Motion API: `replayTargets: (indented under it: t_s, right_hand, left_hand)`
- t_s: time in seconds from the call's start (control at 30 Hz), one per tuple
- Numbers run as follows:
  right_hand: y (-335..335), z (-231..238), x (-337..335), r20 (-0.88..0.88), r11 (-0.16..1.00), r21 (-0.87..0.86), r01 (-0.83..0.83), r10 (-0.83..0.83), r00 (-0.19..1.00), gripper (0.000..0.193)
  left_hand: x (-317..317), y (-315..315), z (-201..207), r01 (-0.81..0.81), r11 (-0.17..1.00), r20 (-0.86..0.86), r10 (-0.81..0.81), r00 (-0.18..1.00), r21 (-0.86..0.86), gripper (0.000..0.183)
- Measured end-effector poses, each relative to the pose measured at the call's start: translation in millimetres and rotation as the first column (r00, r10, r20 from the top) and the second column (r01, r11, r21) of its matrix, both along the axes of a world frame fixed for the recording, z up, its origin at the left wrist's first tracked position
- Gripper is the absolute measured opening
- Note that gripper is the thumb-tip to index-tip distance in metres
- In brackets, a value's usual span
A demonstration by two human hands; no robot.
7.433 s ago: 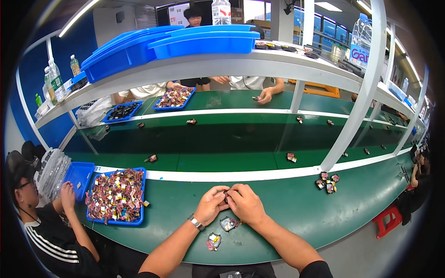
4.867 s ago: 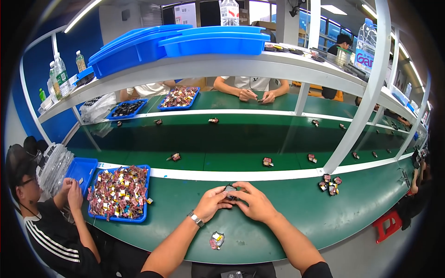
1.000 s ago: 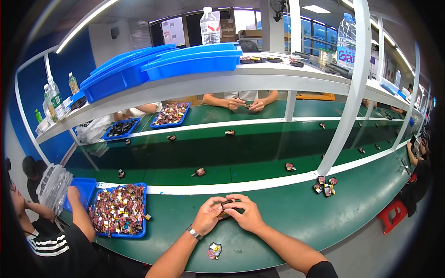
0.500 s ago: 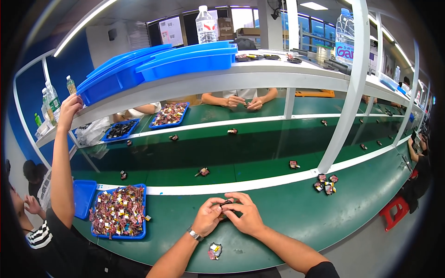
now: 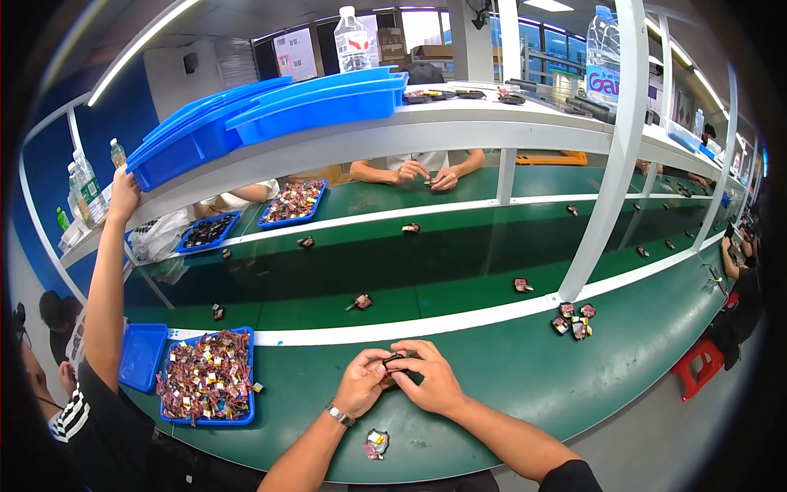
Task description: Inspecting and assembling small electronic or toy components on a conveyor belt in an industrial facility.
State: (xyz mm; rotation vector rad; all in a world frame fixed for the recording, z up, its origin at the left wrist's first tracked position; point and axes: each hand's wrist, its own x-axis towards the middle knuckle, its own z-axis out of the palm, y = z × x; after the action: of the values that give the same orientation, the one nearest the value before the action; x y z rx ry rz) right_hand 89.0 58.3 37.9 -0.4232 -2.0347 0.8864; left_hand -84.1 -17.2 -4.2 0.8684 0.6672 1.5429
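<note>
The desk [image 5: 508,402] has a smooth, green surface with a dull shine, and its near edge looks curved. Above it, the small dark unit [image 5: 391,367] is held between the two hands; its rim is black, but most of its shape is hidden by the fingers. The left hand [image 5: 362,384] has its grip closed on one side of this unit, with thumb and fingertips pressed against it. The right hand [image 5: 428,382] closes from the other side, its fingers bent over the top. A metal-link wristwatch [image 5: 339,414] is on the left wrist.

Nearer to the person, one open unit [image 5: 376,444] lies on the desk, irregular in outline, with white, yellow and reddish pieces inside. At the left, a blue plastic tray [image 5: 251,361] carries a rough heap of reddish parts [image 5: 205,377], with many white and yellow stickers, too small for reading. On the shelf [image 5: 443,131], a clear plastic bottle [image 5: 352,41] has a white and red label, and a larger bottle [image 5: 602,53] shows purple lettering.
</note>
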Motion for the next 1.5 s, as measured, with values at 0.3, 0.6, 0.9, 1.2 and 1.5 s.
replayTargets:
  t_s: [0.3, 0.6, 0.9, 1.2, 1.5]
  right_hand:
    - [3.5, -9.6, -5.0, 0.048, 0.998, 0.033, 0.061, -0.062, 0.997, 0.022]
    - [8.0, -9.4, -6.3, -0.081, 0.989, -0.097, 0.112, -0.12, 0.989, 0.014]
    - [9.3, -9.8, -7.3, -0.056, 0.989, 0.026, 0.145, -0.143, 0.988, 0.017]
    - [3.0, -4.5, -7.3, 0.003, 0.993, -0.029, 0.117, -0.117, 0.993, 0.021]
    - [-3.0, -9.3, -12.9, 0.017, 0.97, -0.163, 0.18, -0.179, 0.984, 0.016]
  left_hand:
    - [3.3, 1.3, 3.0, -0.076, 0.988, -0.059, 0.069, 0.996, -0.131, 0.026]
    - [5.2, 0.2, 13.3, -0.014, 0.989, 0.041, 0.02, 0.999, -0.144, 0.029]
    - [10.5, 1.5, 9.7, -0.131, 0.981, -0.136, 0.111, 0.985, -0.147, 0.025]
    - [12.1, 2.0, 7.7, -0.216, 0.961, -0.243, 0.17, 0.955, -0.175, 0.021]
    - [14.1, 0.7, 10.7, -0.267, 0.954, -0.377, 0.199, 0.905, -0.138, 0.022]
